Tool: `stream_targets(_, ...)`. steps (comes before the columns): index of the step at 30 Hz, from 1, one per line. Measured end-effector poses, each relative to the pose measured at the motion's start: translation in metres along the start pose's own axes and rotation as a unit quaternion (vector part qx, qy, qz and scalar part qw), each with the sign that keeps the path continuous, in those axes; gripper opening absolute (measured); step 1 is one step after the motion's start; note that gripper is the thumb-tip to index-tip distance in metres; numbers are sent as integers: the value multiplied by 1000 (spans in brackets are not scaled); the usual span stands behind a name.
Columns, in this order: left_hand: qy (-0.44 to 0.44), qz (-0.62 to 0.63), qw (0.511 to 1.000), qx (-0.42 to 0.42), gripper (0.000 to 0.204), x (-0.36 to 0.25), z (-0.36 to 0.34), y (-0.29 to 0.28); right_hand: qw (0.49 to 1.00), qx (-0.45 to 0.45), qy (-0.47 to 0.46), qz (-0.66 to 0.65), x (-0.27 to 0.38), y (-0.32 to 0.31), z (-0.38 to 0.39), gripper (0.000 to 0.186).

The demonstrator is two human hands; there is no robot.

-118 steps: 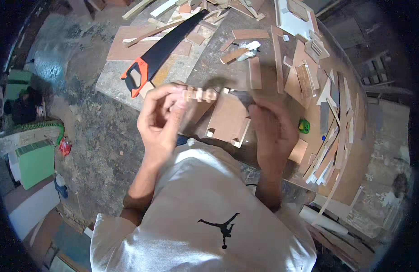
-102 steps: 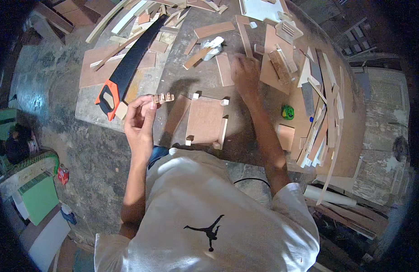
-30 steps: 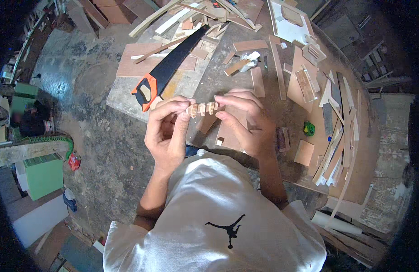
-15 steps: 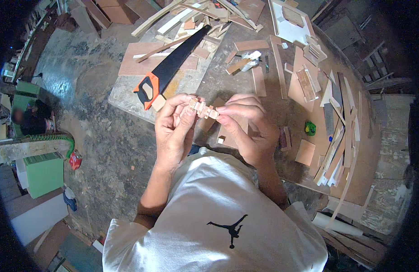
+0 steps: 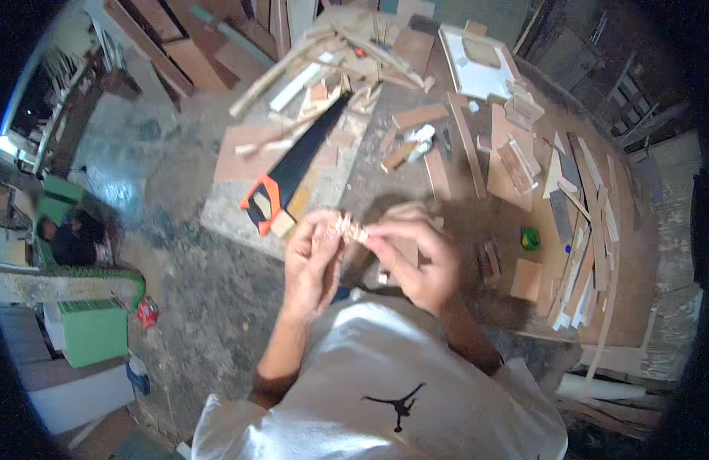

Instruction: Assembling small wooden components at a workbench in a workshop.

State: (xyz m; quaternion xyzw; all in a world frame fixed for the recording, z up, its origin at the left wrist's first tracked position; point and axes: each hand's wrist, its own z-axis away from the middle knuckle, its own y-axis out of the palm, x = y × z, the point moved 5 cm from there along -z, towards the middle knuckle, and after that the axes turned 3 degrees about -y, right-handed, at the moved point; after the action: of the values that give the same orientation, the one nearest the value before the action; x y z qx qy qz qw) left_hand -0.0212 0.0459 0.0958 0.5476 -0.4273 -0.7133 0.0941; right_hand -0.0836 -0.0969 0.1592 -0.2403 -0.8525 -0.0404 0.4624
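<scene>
A small pale wooden piece with several short blocks along it is held up over the bench's near edge, blurred by motion. My left hand pinches its left end between thumb and fingers. My right hand grips the other end with thumb and forefinger, its remaining fingers curled. Partly hidden behind my hands lies a wooden panel, with a small white block showing near its lower corner. A handsaw with an orange handle and black blade rests beyond my left hand.
Wood strips crowd the bench's right side; offcuts pile at its back. A white-topped container with wood across it and a green object lie there too. Another person is at far left, near a green box.
My right hand came back from the bench to share the piece with my left. The piece has turned slightly. In the latest frame the scene and both hands sit lower, as the view tipped up.
</scene>
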Motion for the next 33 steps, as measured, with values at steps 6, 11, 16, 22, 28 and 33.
stream_targets(6,-15,-35,998,-43,23,15,-10,-6,1000,1,19,22,-6,-16,-5,17)
stream_targets(11,-28,-42,997,-64,23,23,-13,-8,997,-21,68,-4,-11,-21,8,13)
stream_targets(16,-97,-143,975,-139,40,22,9,-16,998,30,47,-24,-18,-9,25,19)
stream_targets(22,-91,-106,988,-65,31,30,-3,-17,992,0,122,-20,-31,-16,31,16)
stream_targets(28,-9,-175,982,-71,21,33,-16,-7,958,16,284,-31,-54,-26,40,23)
stream_targets(33,28,-213,975,-50,21,35,-32,-2,981,-33,182,64,-58,-35,19,19)
